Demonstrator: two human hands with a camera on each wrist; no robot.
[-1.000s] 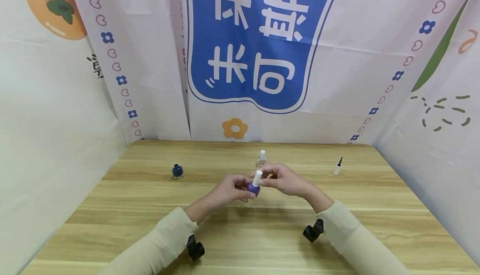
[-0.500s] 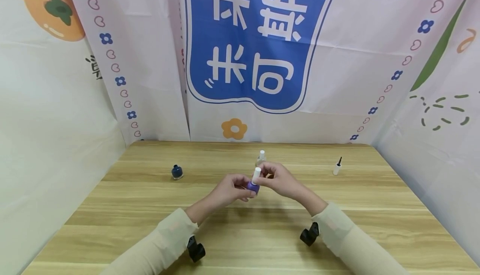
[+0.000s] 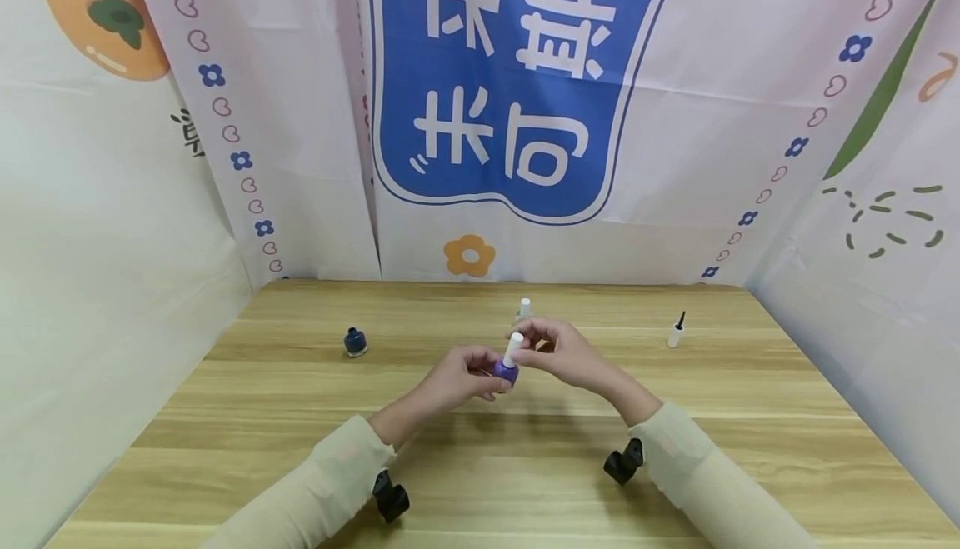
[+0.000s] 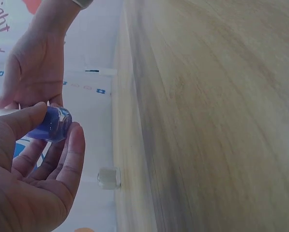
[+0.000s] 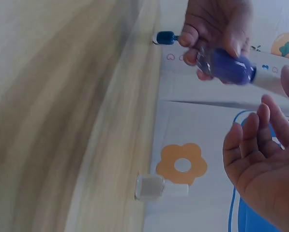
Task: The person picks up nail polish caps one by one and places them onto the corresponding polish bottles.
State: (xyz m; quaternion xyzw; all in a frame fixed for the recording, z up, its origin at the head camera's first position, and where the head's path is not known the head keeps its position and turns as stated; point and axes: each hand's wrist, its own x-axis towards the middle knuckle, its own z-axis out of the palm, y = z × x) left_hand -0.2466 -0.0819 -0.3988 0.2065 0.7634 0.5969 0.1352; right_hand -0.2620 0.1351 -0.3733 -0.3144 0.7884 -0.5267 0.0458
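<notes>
My left hand (image 3: 459, 378) grips a purple nail polish bottle (image 3: 506, 372) by its glass body, thumb on one side and fingers on the other. The bottle is held tilted above the table, its tall white cap (image 3: 513, 350) pointing up. At that cap, my right hand (image 3: 562, 355) has its thumb and forefinger on either side, the other fingers loosely bent. In the right wrist view the purple bottle (image 5: 229, 67) shows its clear glass base, and the left hand (image 5: 217, 24) around it. Behind the right hand stands a clear nail polish bottle (image 3: 524, 309) with a white cap, partly covered.
An uncapped dark blue nail polish bottle (image 3: 355, 342) stands at the left on the wooden table (image 3: 480, 482). A white cap with its black brush upward (image 3: 676, 332) stands at the right. Printed cloth (image 3: 315, 116) hangs behind the table and along both sides.
My right hand has shifted slightly at the white cap, up and then a little right. The left hand keeps its grip on the purple bottle, nearly still.
</notes>
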